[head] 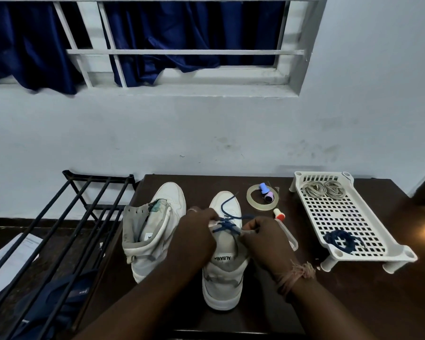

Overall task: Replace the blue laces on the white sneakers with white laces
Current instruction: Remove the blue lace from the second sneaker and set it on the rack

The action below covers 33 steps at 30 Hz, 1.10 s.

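Dark wooden table (353, 303) under a barred window, blue curtain behind: unlacing of the second sneaker underway.

Right sneaker (225, 261) stands toe-away at table centre, blue lace (227, 225) still crossed through its upper eyelets, one free end trailing over the toe. Left hand (196, 238) grips the left eyelet flap; right hand (263, 238) has fingers curled at the right flap, apparently pinching the lace, though the exact hold is hard to see. Left sneaker (155, 224) just beside it is already laceless, tongue open. White perforated tray (400, 253) on the right holds two coiled white laces (323, 188) at its far end and a coiled blue lace (339, 242) at its near end. Tape roll (252, 201) and glue tube (279, 214) lie between shoe and tray.

Judgement: removal stage, roughly a third through. Next: work each crossing loose, draw the lace out eyelet by eyelet, drop it in the tray, then start the white ones.
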### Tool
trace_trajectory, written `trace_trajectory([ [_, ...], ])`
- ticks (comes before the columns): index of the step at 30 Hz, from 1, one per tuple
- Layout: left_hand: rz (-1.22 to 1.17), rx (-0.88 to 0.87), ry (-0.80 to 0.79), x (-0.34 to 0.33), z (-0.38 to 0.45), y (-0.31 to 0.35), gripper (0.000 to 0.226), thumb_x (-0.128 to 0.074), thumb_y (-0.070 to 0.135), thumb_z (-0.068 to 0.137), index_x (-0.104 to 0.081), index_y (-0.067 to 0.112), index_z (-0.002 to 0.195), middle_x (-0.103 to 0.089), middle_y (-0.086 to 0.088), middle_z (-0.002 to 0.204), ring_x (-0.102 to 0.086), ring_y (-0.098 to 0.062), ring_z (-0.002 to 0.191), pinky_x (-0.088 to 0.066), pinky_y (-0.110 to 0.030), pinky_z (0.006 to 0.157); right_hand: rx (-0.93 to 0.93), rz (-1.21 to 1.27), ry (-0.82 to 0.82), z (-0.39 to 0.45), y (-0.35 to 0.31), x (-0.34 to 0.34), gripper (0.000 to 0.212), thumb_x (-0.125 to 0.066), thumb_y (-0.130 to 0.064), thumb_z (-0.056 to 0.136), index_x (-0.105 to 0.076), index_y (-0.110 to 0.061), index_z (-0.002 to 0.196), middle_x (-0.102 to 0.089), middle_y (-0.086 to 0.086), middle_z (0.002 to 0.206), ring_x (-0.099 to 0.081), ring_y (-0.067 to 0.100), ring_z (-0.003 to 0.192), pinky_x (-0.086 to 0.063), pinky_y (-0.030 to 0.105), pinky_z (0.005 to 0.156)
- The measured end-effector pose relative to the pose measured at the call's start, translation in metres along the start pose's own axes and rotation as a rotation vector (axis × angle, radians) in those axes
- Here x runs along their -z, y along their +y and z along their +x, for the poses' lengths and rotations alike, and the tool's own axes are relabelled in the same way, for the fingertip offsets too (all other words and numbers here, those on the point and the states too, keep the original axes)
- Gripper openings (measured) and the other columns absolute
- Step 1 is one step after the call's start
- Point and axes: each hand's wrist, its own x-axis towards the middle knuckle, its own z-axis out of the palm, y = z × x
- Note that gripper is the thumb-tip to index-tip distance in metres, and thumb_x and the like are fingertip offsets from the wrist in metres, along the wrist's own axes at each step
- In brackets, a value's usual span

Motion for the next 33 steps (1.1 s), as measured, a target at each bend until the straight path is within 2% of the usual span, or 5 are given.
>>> trace_trajectory([
  [11, 0.426, -0.331, 0.046, -0.015, 0.014, 0.022, 0.016, -0.063, 0.037, 0.074, -0.07, 0.023, 0.072, -0.062, 0.001, 0.073, -0.059, -0.026, 0.071, -0.049, -0.039, 0.059, 0.014, 0.018, -0.077, 0.009, -0.002, 0.003, 0.014, -0.069, -0.014, 0.084, -0.072, -0.004, 0.075, -0.071, 0.006, 0.073, -0.063, 0.013, 0.065, -0.048, 0.027, 0.06],
  [18, 0.032, 0.137, 0.132, 0.01, 0.026, 0.012, 0.012, -0.053, 0.019, 0.084, -0.063, 0.024, 0.078, -0.068, 0.008, 0.079, -0.064, -0.014, 0.081, -0.053, -0.037, 0.075, -0.01, 0.011, -0.057, 0.01, -0.001, 0.003, 0.009, -0.066, -0.011, 0.081, -0.072, -0.008, 0.076, -0.071, 0.001, 0.073, -0.063, 0.012, 0.068, -0.046, 0.023, 0.058],
  [22, -0.09, -0.14, 0.098, 0.01, 0.02, 0.017, 0.03, -0.05, 0.015, 0.069, -0.071, 0.028, 0.087, -0.07, 0.011, 0.088, -0.063, -0.011, 0.087, -0.052, -0.034, 0.081, -0.009, 0.0, -0.039, 0.01, -0.001, 0.001, 0.007, -0.066, -0.013, 0.081, -0.071, -0.011, 0.077, -0.07, 0.0, 0.074, -0.063, 0.012, 0.069, -0.044, 0.022, 0.057],
  [25, 0.236, -0.378, 0.101, 0.002, 0.016, 0.022, 0.02, -0.062, 0.03, 0.069, -0.076, 0.028, 0.083, -0.07, 0.006, 0.081, -0.064, -0.021, 0.08, -0.05, -0.037, 0.07, -0.001, 0.0, -0.026, 0.011, -0.002, -0.001, 0.007, -0.069, -0.015, 0.081, -0.072, -0.011, 0.076, -0.071, 0.001, 0.074, -0.065, 0.014, 0.071, -0.047, 0.025, 0.061],
  [33, 0.522, -0.426, 0.186, -0.012, 0.012, 0.013, 0.023, -0.046, 0.037, 0.086, -0.061, 0.024, 0.073, -0.06, 0.002, 0.074, -0.059, -0.026, 0.075, -0.042, -0.039, 0.068, 0.0, -0.012, -0.001, 0.007, -0.002, 0.0, 0.01, -0.067, -0.014, 0.083, -0.073, -0.006, 0.079, -0.072, 0.005, 0.076, -0.068, 0.019, 0.074, -0.049, 0.026, 0.061],
])
